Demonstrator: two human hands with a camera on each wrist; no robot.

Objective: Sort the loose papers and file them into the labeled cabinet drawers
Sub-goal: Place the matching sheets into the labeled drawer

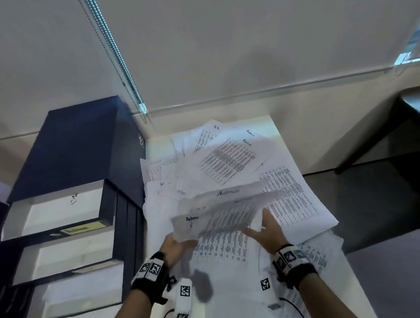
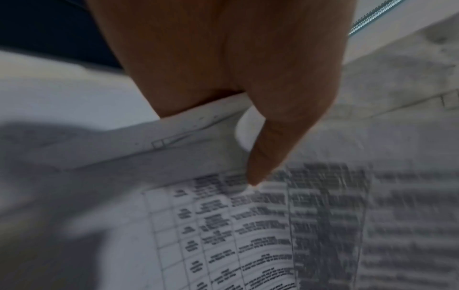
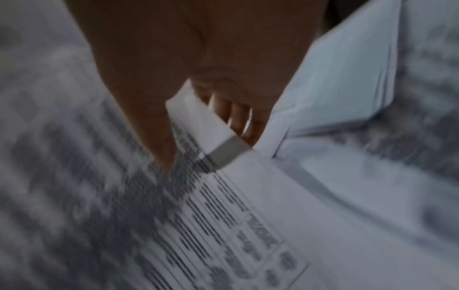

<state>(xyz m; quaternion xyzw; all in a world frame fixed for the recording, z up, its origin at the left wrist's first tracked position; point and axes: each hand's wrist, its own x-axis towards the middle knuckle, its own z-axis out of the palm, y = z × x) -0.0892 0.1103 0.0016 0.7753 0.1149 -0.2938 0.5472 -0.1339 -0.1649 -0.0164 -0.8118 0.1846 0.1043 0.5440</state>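
While a dark blue metal filing cabinet [image 1: 71,152] stands against the left edge of the white tabletop [image 1: 274,127], three of its drawers [image 1: 59,212] are seen pulled out, one above another, the top one bearing a yellowish label that is too blurred to be read. A thin sheaf of white printed sheets marked "Admin" [image 1: 219,212] is held above the near half of the tabletop. Its left corner is pinched by the left hand [image 1: 176,247], the thumb [image 2: 258,172] being pressed onto the printed table in the left wrist view. Its right corner is gripped by the right hand [image 1: 270,231], whose thumb [image 3: 154,141] lies on top and whose fingers [image 3: 238,115] are curled beneath the edge. Loose white papers [image 1: 228,157] with handwritten "Admin" and "HR" headings are spread over the tabletop from the far edge to the near edge, overlapping one another.
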